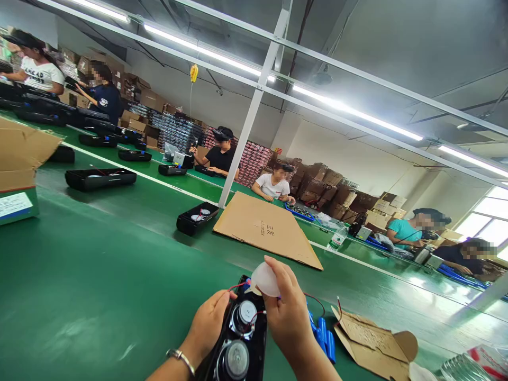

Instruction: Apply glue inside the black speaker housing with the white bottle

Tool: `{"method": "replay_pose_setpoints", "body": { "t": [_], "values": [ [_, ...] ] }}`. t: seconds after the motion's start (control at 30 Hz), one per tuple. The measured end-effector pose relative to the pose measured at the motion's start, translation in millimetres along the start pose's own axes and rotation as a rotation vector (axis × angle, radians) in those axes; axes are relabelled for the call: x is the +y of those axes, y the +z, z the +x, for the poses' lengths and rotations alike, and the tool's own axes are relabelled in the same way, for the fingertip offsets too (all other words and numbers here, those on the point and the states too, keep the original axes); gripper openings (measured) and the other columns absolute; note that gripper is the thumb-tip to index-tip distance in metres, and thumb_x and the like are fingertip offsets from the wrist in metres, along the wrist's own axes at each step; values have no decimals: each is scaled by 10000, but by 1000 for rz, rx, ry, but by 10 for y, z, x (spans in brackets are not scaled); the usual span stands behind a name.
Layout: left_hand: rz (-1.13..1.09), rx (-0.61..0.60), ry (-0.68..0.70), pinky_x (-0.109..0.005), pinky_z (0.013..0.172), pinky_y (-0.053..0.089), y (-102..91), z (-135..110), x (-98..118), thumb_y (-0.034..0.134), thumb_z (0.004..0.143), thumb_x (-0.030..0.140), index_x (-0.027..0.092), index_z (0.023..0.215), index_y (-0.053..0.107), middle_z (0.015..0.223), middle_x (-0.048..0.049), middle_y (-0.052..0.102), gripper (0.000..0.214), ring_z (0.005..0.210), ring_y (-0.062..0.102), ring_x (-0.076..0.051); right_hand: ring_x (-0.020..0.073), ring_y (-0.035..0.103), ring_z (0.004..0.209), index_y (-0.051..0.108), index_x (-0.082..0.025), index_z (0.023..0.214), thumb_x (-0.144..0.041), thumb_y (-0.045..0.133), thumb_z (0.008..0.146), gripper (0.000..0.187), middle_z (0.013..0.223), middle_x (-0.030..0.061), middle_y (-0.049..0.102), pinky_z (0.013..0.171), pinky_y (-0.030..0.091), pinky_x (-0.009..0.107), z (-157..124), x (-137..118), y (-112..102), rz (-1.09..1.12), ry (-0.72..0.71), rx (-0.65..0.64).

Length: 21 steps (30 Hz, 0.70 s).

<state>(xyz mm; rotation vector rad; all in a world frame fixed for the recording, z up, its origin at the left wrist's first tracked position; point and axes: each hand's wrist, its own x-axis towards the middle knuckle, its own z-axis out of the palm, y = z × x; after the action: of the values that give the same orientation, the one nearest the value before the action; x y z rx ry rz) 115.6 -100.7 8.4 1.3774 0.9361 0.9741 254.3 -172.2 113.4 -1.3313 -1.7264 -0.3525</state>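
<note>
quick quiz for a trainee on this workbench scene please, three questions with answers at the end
1. Count: How many round speakers show in the black housing between the left hand and the right hand?
2. Multiple choice: Where do the blue cylinders lie?
A. Inside the black housing
B. To the right of the right hand
C. To the left of the left hand
3. True or false: The right hand holds nothing.

Key:
1. Two
2. B
3. False: it holds a pale, rounded piece.
</note>
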Motion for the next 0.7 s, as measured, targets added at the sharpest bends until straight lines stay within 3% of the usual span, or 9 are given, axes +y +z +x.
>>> {"method": "replay_pose_setpoints", "body": {
  "t": [0.5, 0.7],
  "values": [
    [-60, -28, -31, -314, 759, 515, -9, 16, 4, 395, 794, 456, 195, 808, 634, 826, -32, 709, 354, 797, 647, -207, 185, 554, 1049, 428, -241, 1258, -111, 477, 807, 471, 1136, 83, 570, 860, 509, 337, -47, 140, -18, -27, 21, 75],
    [-87, -71, -76, -317, 746, 530, -39, 12, 1, 414, 776, 486, 177, 903, 649, 874, -47, 725, 409, 823, 663, -212, 219, 562, 1013, 438, -227, 1237, -313, 564, 813, 451, 1144, 103, 559, 859, 496, 390, -277, 266, -247, -40, 225, 209]
  ]
}}
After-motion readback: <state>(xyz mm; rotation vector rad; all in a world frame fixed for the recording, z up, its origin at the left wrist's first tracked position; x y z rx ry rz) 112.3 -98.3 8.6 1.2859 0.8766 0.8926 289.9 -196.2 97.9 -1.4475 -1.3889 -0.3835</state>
